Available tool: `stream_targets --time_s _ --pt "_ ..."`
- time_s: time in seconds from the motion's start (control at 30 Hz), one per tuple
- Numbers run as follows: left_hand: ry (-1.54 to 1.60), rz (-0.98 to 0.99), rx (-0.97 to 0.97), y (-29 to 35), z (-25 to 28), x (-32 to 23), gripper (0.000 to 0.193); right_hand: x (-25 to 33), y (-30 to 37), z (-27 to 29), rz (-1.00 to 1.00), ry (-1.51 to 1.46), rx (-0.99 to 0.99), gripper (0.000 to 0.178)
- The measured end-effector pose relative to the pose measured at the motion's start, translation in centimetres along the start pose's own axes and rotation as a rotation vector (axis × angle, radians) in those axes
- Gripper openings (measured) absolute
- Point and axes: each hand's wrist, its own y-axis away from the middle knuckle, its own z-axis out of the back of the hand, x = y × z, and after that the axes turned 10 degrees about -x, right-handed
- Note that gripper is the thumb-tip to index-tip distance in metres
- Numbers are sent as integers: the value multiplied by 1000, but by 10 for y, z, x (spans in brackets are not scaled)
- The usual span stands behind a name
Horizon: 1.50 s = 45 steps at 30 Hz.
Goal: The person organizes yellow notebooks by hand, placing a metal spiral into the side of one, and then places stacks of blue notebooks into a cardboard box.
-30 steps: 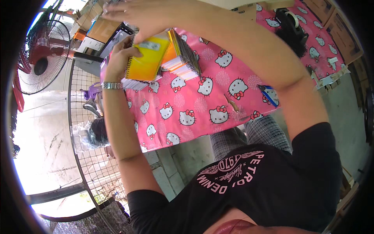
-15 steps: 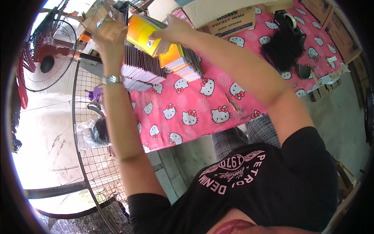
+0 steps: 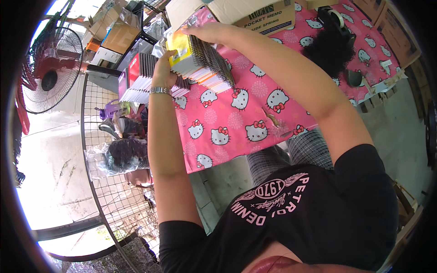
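Observation:
At the far side of the table, both my hands are on a yellow-covered stack of spiral notebooks (image 3: 181,52), whose dark coils face right. My left hand (image 3: 165,72) grips the stack's near left edge, thumb on the yellow cover. The fingers of my right hand (image 3: 205,33) close over its far top edge. Under and beside this stack are more notebooks with orange edges (image 3: 216,81). Left of them stands a pile of notebooks with red and purple covers (image 3: 134,73), partly hidden by my left hand.
A pink cartoon-cat cloth (image 3: 218,113) covers the table. An open cardboard box (image 3: 268,20) stands at the back. Farther right are a tape dispenser (image 3: 336,20) and a black bristly bundle (image 3: 330,52). A fan (image 3: 50,77) and a wire mesh (image 3: 109,191) are on the left.
My left hand has come down and right, from near the cardboard box onto the yellow notebooks. The yellow notebooks, tilted before in my right hand, now rest lower, on the orange-edged pile.

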Motion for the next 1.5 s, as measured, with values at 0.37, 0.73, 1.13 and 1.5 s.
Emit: stream_targets --time_s 0.37,0.73,1.13,1.5 --pt "-42 49 -22 -13 -10 -7 34 -11 -19 -53 -256 -445 -191 87" --pt "-194 -74 -104 26 72 -14 53 11 107 53 221 -103 15 70" --pt "-538 -683 -49 51 -6 -53 55 65 4 222 295 -141 -404 55" --pt "-1329 -1117 318 18 -174 -62 84 -32 -217 255 -297 561 -68 41"
